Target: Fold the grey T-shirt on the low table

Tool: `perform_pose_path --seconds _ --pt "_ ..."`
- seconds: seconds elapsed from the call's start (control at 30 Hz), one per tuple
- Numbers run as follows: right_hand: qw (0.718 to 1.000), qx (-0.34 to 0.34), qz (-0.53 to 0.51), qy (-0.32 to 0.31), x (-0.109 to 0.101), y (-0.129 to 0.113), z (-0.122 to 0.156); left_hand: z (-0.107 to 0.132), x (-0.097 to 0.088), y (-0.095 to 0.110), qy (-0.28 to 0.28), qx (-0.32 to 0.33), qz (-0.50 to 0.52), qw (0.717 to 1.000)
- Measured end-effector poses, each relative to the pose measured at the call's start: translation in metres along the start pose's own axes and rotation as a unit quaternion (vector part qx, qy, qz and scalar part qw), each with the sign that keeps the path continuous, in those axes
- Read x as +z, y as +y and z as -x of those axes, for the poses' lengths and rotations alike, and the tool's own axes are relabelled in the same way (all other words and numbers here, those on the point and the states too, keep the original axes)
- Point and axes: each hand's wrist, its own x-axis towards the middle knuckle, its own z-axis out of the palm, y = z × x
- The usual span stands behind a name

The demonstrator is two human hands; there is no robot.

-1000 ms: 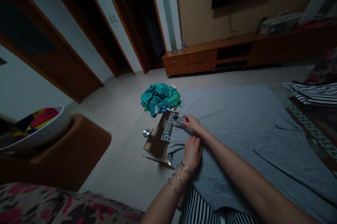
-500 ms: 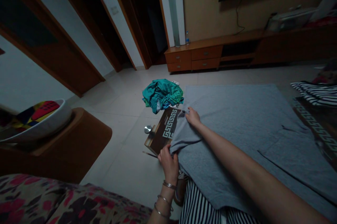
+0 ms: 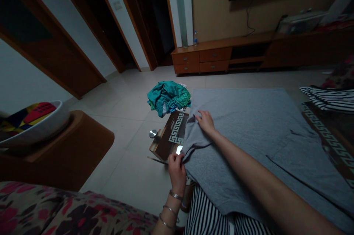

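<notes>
A large grey garment [image 3: 249, 124] lies spread over a low table [image 3: 177, 128] with a white key pattern along its border. My left hand [image 3: 177, 170], with silver bangles at the wrist, pinches the garment's near left edge. Further along that edge, my right hand [image 3: 206, 121] has its fingers closed on bunched cloth. Creases run through the cloth between both hands. Part of the near side hangs over striped black-and-white fabric [image 3: 204, 209] at my lap.
Crumpled teal and green clothes [image 3: 168, 97] lie beyond the table's left end. A folded striped garment [image 3: 329, 98] sits at right. To the left, a white basin [image 3: 59, 117] holds colourful cloth. A floral sofa [image 3: 69, 209] is near me; a wooden TV cabinet [image 3: 215, 60] stands behind.
My right hand has drawn the garment's left edge slightly inward, bunching it more. My left hand keeps its pinch, its fingers closer together. The whole view has shifted a little.
</notes>
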Motion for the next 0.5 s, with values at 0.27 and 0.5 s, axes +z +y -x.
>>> perform_pose_path --seconds 0.27,0.5 --pt "0.962 -0.139 0.14 -0.188 -0.006 -0.054 -0.048 0.005 -0.006 0.013 -0.025 0.039 0.004 0.999" --pt "0.94 -0.126 0.102 -0.299 0.012 -0.036 -0.071 0.009 -0.004 0.01 -0.016 0.023 0.037 0.999"
